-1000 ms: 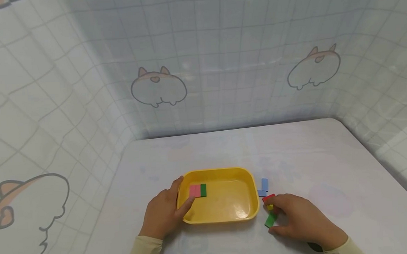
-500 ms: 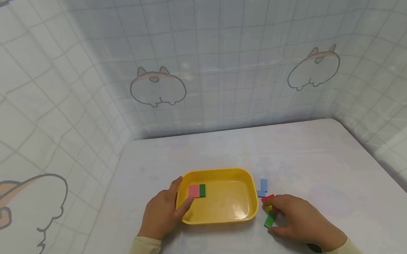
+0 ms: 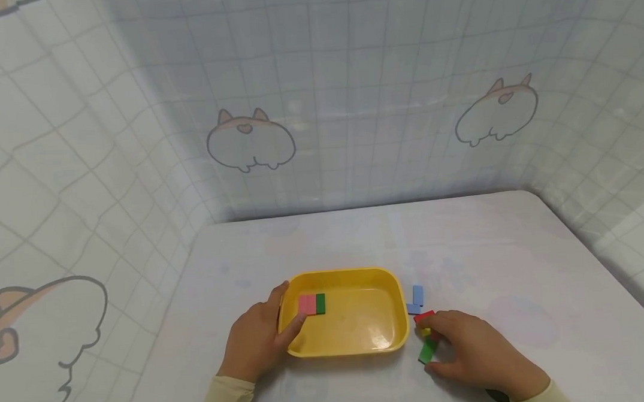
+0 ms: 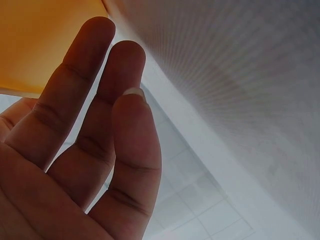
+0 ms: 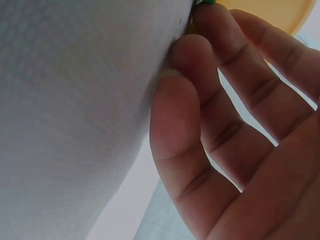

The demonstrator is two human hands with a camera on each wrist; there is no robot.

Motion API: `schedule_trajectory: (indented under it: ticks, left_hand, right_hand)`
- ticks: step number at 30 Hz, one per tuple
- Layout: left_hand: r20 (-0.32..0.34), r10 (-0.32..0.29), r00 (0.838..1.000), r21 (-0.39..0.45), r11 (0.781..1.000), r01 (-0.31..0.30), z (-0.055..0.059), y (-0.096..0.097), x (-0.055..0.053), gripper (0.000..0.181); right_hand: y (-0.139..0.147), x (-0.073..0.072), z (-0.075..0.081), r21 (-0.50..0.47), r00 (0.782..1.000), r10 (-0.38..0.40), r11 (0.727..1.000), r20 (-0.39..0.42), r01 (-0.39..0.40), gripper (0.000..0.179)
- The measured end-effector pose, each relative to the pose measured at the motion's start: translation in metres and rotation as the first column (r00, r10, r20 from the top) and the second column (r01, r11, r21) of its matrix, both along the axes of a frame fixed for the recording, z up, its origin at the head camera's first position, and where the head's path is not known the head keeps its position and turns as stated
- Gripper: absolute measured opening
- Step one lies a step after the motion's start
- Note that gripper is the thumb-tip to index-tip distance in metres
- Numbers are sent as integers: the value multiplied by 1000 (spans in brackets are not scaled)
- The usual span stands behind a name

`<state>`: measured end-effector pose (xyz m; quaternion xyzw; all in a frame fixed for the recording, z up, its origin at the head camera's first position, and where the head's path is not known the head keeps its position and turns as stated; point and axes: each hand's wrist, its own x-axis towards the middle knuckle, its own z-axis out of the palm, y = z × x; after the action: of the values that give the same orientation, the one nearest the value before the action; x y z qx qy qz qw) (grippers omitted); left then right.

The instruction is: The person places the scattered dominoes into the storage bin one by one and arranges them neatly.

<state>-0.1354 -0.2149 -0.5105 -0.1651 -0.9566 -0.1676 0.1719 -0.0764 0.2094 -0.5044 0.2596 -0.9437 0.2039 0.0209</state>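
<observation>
A yellow tray (image 3: 350, 346) lies on the table, with two pink tiles (image 3: 307, 305) and a dark green tile (image 3: 320, 303) side by side in its left part. My left hand (image 3: 258, 336) holds the tray's left end, thumb over the rim and the other fingers outside. To the right of the tray my right hand (image 3: 469, 347) rests low over loose tiles, fingers loosely bent. Its index finger touches a red tile (image 3: 424, 316); a yellow tile (image 3: 426, 332) shows partly below. The thumb tip is beside the lower end of a green tile (image 3: 427, 352).
Two blue tiles (image 3: 418, 296) lie by the tray's right rim, above the red one. A dark object (image 3: 496, 396) shows partly under the right wrist. Pale gridded cloth (image 3: 351, 134) with dog drawings hangs behind and beside the white table (image 3: 383, 234).
Both hands, the tray and the tiles keep their places; only the head view shifts very slightly.
</observation>
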Motion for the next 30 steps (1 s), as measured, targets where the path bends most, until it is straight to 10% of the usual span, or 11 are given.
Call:
schedule_trajectory:
  ticks: [30]
  left_hand:
    - [13, -1, 1000, -2, 1000, 2, 3, 0, 1, 75]
  right_hand:
    - [5, 3, 3, 28, 1000, -12, 1000, 7, 12, 69]
